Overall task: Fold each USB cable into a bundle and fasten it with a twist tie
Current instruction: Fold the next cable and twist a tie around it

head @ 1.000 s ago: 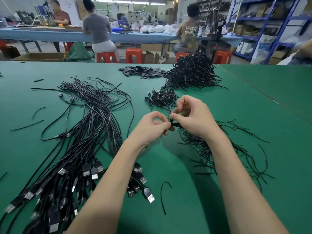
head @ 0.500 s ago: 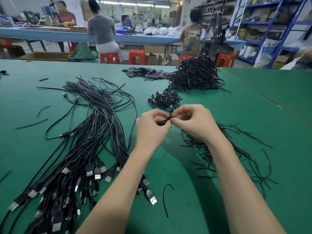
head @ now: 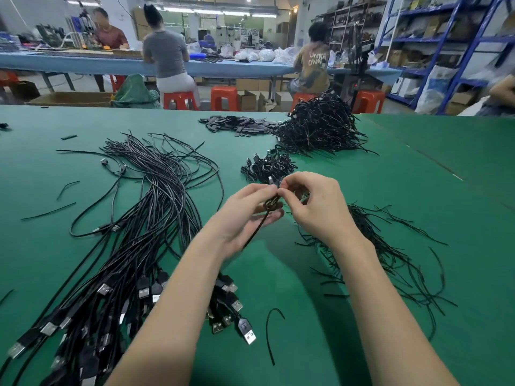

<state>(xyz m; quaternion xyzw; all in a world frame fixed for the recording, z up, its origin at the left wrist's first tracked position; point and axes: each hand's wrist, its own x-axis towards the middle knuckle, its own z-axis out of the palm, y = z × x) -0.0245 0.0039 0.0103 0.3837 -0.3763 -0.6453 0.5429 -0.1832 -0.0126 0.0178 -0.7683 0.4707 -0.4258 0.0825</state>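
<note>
Centrally, above the green felt-covered bench (head: 362, 190), the left hand (head: 242, 215) holds a small folded bundle of black USB cable (head: 271, 203) in a curled grip, one black strand trailing down across its palm, while the right hand (head: 315, 207) pinches a thin black twist tie (head: 278, 188) at the bundle's top, thumb and forefinger closed on it. Left lies a long sheaf of loose black USB cables (head: 145, 218); right, scattered black twist ties (head: 390, 246); beyond, tied bundles (head: 267, 167) and a big cable heap (head: 320, 126).
</note>
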